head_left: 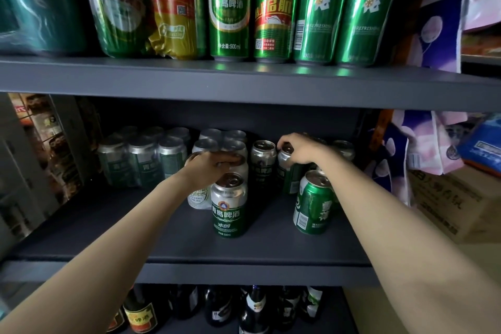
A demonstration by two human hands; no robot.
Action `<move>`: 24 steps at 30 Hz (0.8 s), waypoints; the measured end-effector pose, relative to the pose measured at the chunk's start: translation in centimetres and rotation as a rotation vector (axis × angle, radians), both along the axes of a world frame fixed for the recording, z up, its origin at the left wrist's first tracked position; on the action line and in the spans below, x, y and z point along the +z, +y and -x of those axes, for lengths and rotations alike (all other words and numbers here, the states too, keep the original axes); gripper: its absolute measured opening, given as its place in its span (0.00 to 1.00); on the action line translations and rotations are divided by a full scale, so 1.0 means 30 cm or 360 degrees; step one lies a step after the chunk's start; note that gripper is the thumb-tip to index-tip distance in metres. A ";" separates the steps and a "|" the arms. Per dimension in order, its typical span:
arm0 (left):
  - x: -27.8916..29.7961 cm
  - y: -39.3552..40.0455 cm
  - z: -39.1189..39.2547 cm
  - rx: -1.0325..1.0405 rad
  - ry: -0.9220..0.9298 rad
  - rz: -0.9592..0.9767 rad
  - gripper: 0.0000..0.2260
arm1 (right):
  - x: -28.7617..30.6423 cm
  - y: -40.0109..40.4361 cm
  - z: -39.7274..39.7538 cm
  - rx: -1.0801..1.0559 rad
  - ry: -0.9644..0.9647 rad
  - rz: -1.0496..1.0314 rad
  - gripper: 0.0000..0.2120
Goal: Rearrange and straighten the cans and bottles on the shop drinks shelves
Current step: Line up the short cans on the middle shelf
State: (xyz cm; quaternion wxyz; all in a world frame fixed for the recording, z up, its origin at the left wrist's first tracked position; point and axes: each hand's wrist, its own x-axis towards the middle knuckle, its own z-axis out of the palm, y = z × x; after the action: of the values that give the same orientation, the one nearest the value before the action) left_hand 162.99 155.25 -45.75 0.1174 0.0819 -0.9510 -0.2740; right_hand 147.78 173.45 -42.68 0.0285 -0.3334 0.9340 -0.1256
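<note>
On the middle shelf, between the tall cans above and the bottles below, your work looks only part done: at the back left the wrapped packs sit in tidy blocks, but the loose cans in the middle and right stand scattered, not in rows. You have bare shelf across the front and the left front corner, so there is room to draw cans forward and line them up; the right side is tighter, with the boxes and soft packs just beside the shelf end, and the front lip is an open edge, so I'd judge a can pushed too far could tip off.

Your left hand rests over the top of a pale can, fingers curled round its rim, touching the silver-green can that stands in front of it. Your right hand grips the top of a back can, fingers clamped on its rim, beside the dark can. The green can stands alone near the front right, label turned partly aside, still to be squared
</note>
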 end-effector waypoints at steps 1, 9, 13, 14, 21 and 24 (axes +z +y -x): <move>0.002 0.004 -0.003 0.0000 0.0002 0.0015 0.15 | 0.009 0.019 -0.005 0.0031 -0.0066 -0.0027 0.24; -0.015 0.019 -0.045 0.0035 0.0224 -0.0323 0.10 | 0.019 0.098 -0.082 0.0056 -0.0148 0.0077 0.32; -0.027 0.071 -0.133 -0.0138 0.0496 -0.0110 0.23 | 0.023 0.061 -0.113 0.0057 0.0078 0.0055 0.24; -0.035 0.070 -0.150 -0.0168 0.0443 -0.0084 0.24 | 0.028 0.056 -0.121 0.0112 0.0091 0.0043 0.24; -0.037 0.060 -0.171 -0.0214 0.0338 -0.0151 0.19 | 0.048 0.037 -0.141 0.0340 -0.0094 0.0019 0.22; -0.034 0.052 -0.176 -0.0233 0.0278 -0.0211 0.20 | 0.014 0.040 -0.138 0.0340 -0.0060 0.0049 0.25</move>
State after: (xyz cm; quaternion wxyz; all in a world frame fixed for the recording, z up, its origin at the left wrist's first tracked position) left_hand 168.28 156.81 -46.77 0.1738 -0.0045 -0.9203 -0.3503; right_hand 151.92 174.67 -42.26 0.0542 -0.4289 0.8904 -0.1423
